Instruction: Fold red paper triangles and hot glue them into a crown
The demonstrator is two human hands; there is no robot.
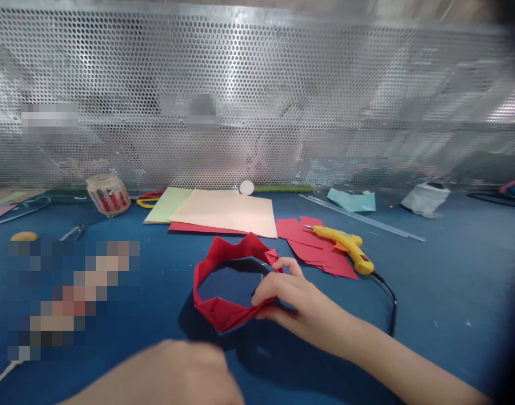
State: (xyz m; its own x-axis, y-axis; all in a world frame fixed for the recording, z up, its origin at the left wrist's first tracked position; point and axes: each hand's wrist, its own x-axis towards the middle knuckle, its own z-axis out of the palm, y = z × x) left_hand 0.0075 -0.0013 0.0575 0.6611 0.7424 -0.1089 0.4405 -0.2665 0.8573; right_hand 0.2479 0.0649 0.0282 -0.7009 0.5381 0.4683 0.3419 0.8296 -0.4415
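Note:
A red folded-paper ring with pointed edges, like a paper crown, is tilted over the blue table. My right hand grips its right side, fingers inside the loop and thumb beneath. At the bottom edge lies my left hand, its back toward me; it is slightly blurred and its fingers are hidden. It is apart from the ring, just below it. Beyond my right hand, cut red paper pieces lie in a pile. On them rests a yellow hot glue gun, its nozzle pointing left.
Pale sheets of paper lie behind the ring. A glass jar stands at back left beside yellow-handled scissors. Clear glue sticks and a light-blue paper piece are at back right. A perforated metal screen bounds the table.

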